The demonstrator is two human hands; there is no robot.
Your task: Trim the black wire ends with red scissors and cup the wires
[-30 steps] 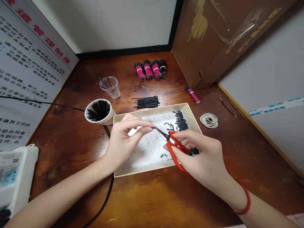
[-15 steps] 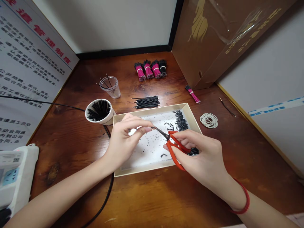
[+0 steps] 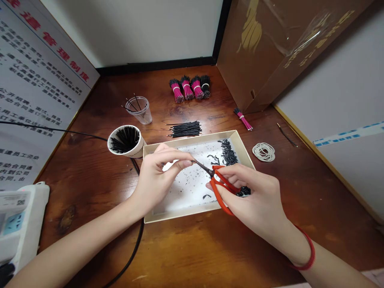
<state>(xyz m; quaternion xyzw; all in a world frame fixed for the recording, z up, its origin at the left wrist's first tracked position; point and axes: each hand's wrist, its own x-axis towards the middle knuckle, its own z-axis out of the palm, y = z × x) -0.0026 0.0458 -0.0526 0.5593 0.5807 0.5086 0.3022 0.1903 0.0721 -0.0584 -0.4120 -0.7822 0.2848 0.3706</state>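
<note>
My left hand (image 3: 162, 172) is pinched, thumb against forefinger, over the shallow cream box (image 3: 195, 142). A short black wire seems to be in that pinch, mostly hidden by the fingers. In my right hand (image 3: 255, 192) are red-handled scissors (image 3: 222, 194), their dark blades pointing left and meeting the left fingertips. Whether the blades touch the wire is too small to tell. Small black offcuts (image 3: 228, 153) are heaped at the box's right end, and tiny bits dot its white bottom. Behind the box lies a row of black wires (image 3: 185, 129).
Left of the box stand a paper cup (image 3: 112, 150) full of black wires and a clear plastic cup (image 3: 145, 114) holding a few. Banded wire bundles (image 3: 187, 88) lie at the back. To the right are rubber bands (image 3: 264, 152), a small pink bundle (image 3: 243, 119) and a large brown carton (image 3: 255, 60).
</note>
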